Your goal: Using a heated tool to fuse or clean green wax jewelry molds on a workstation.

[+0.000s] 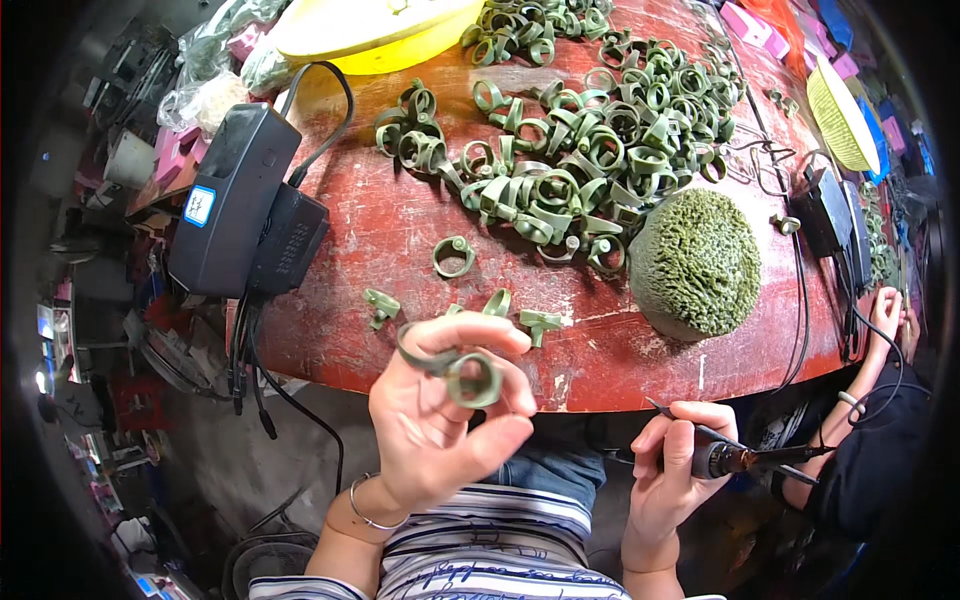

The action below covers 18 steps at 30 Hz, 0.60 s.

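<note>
My left hand [435,410] is raised at the table's near edge, its fingers curled around a green ring [474,380]. A second green band, partly blurred, shows beside it at the index finger. My right hand [680,455], to the right and lower, closes on a thin dark pointed tool [702,431]. A dark cylindrical handle [722,460] with a brownish section also lies against that hand; whether it is part of the same tool I cannot tell. Just beyond my left hand lie a few loose green rings [454,257] and a small green piece [381,307].
A large heap of green rings [560,190] covers the red table [350,340]. Right of it stands a rough-topped green cylinder [700,265]. Black power adapters [235,200] with cords sit left, a yellow basin [385,40] behind. Another person's hand [885,315] is at far right.
</note>
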Motion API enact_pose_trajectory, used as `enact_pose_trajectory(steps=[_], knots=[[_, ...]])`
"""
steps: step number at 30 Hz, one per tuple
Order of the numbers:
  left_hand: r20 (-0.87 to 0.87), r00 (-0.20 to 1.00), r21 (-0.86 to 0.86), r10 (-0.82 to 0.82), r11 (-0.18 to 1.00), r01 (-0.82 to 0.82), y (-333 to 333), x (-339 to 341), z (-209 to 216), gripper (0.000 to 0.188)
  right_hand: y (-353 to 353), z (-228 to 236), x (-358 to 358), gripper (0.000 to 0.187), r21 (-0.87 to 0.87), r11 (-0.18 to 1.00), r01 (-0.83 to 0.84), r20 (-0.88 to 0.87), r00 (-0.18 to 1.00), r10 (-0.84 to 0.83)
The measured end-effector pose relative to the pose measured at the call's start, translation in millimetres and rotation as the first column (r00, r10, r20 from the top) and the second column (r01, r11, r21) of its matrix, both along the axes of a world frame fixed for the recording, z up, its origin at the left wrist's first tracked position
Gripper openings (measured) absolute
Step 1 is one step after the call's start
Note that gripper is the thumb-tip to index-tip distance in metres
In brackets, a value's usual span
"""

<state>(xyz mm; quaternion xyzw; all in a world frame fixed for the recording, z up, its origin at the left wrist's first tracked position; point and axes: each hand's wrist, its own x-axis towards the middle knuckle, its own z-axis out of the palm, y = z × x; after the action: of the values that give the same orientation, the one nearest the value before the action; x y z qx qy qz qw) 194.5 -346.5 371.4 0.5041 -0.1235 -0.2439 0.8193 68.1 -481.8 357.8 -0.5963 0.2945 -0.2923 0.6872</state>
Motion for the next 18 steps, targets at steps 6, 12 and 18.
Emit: enact_pose_trajectory(steps=[6,12,18], knots=[[0.498,0.866,0.439,0.041,0.849,-0.293,-10,4,-14,0.031,-1,-1,2,0.012,0.007,1.0,0.002,-0.015,1.0,-0.002],[0.681,0.725,0.588,-0.104,0.668,-0.456,-19,-3,-18,0.032,-1,-1,3,0.011,0.033,0.999,0.017,-0.044,0.999,-0.015],[0.721,0.664,0.605,-0.196,0.645,-0.467,-29,1,-22,0.025,0,0,4,0.011,0.031,0.999,-0.021,-0.028,0.999,0.022]])
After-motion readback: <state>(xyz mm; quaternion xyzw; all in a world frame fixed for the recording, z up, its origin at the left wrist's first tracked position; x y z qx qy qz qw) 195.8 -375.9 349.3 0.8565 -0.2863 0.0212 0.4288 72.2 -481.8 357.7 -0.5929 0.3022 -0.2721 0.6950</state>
